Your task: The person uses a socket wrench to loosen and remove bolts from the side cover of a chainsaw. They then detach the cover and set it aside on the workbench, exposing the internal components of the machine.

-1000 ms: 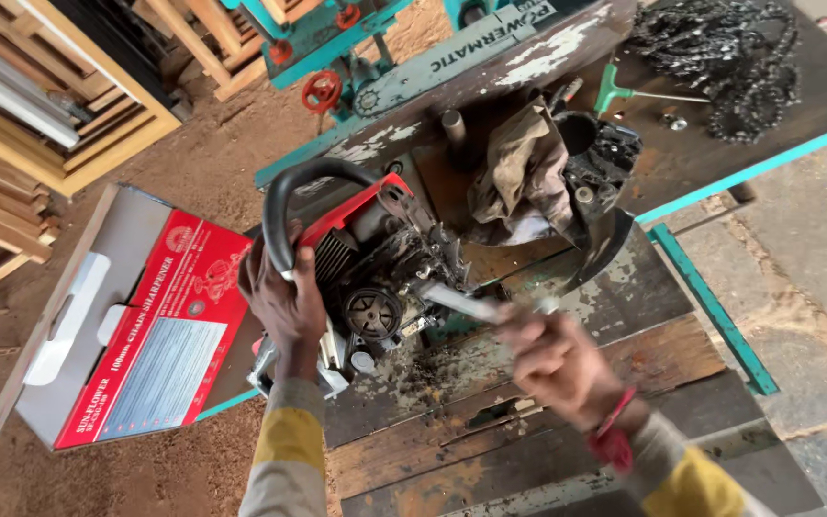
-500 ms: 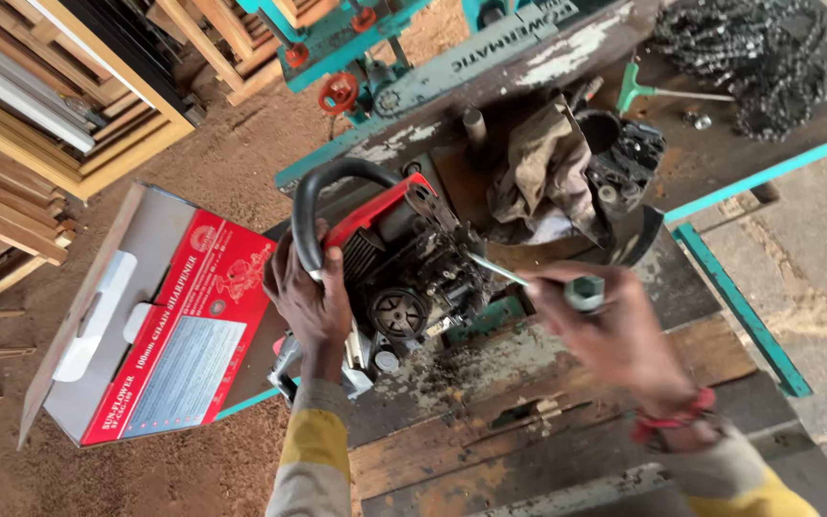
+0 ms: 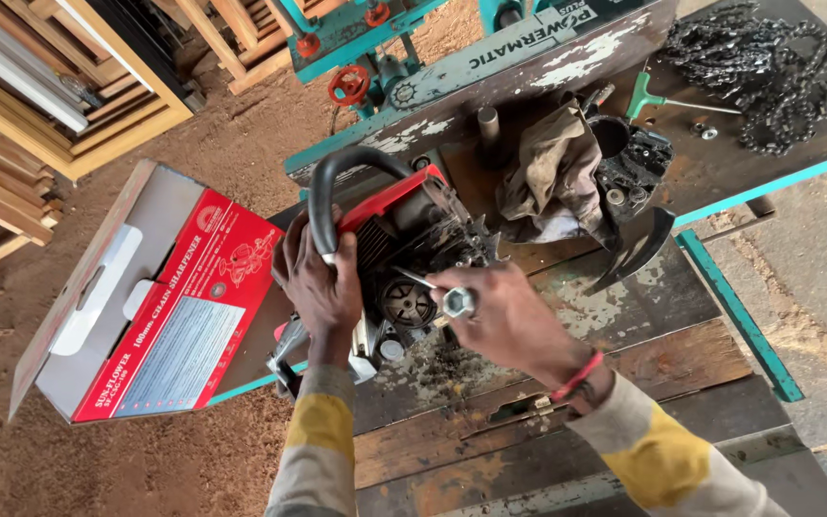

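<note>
Right hand (image 3: 504,321) has drawn back left toward the engine since the earlier frame, fingers closed around a metal socket wrench (image 3: 447,299) whose tip meets the chainsaw body (image 3: 404,254). Left hand (image 3: 323,287) grips the black handle (image 3: 327,196). The chainsaw sits on the worn workbench (image 3: 624,383), just right of a red carton (image 3: 179,316).

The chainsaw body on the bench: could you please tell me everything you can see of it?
The chainsaw body is a red and black engine unit with no bar or chain fitted, its side cover off, exposing a round metal part and grimy inner parts. It lies on the worn wooden bench amid dirt and sawdust. A black loop handle arches over it; the left hand grips that handle. The right hand holds a metal socket wrench against the exposed side.
</note>
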